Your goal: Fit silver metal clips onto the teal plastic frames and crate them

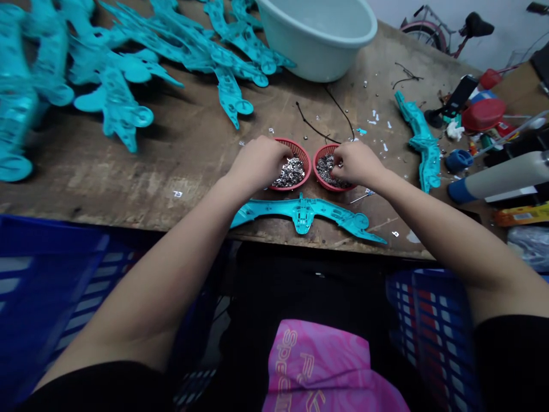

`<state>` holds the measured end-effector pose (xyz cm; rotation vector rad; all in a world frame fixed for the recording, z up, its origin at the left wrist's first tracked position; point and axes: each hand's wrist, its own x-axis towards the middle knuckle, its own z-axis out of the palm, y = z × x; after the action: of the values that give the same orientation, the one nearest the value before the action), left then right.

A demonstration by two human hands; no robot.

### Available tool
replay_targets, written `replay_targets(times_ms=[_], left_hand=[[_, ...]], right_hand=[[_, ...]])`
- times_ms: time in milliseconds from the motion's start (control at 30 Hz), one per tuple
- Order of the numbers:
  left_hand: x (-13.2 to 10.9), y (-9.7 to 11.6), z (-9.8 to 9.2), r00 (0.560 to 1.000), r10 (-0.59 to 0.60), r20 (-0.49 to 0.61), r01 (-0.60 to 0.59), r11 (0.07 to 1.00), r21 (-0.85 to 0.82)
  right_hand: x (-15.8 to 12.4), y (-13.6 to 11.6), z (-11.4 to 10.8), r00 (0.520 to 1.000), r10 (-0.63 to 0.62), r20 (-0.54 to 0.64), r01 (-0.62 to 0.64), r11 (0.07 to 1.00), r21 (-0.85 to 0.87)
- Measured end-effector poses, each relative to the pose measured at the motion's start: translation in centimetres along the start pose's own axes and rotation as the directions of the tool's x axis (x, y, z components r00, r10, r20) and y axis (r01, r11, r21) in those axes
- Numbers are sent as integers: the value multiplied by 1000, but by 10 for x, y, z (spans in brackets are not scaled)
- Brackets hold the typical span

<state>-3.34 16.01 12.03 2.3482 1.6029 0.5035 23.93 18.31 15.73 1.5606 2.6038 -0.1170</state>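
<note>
Left fingers (283,153) curl down into the left red basket (306,161). Right fingers (337,155) curl down into the right red basket (318,154). Both sets of fingertips rest among the small metal parts (290,174) heaped in the baskets. The tips are hidden by the hands, so it cannot be determined whether they are closed on any part.

The two baskets stand side by side, rims nearly touching, on the tabletop (128,189), directly ahead of the forearms.

A teal plastic frame (303,213) lies flat just in front of the baskets, and a second teal frame (422,143) lies to the right of them. Further teal frames (115,97) lie overlapping at upper left, beside a pale basin (313,40). Black wires (309,129) lie on the tabletop behind the baskets. Blue crates (43,286) stand below the front edge of the tabletop, on either side of a pink printed cloth (317,366).
</note>
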Motion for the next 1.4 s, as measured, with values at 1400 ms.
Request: replay_targets(times_ms=[1400], left_hand=[[-76, 83, 83, 909, 400, -118, -415, 842, -346]], right_hand=[[-103, 4, 32, 964, 69, 257, -249, 584, 772]])
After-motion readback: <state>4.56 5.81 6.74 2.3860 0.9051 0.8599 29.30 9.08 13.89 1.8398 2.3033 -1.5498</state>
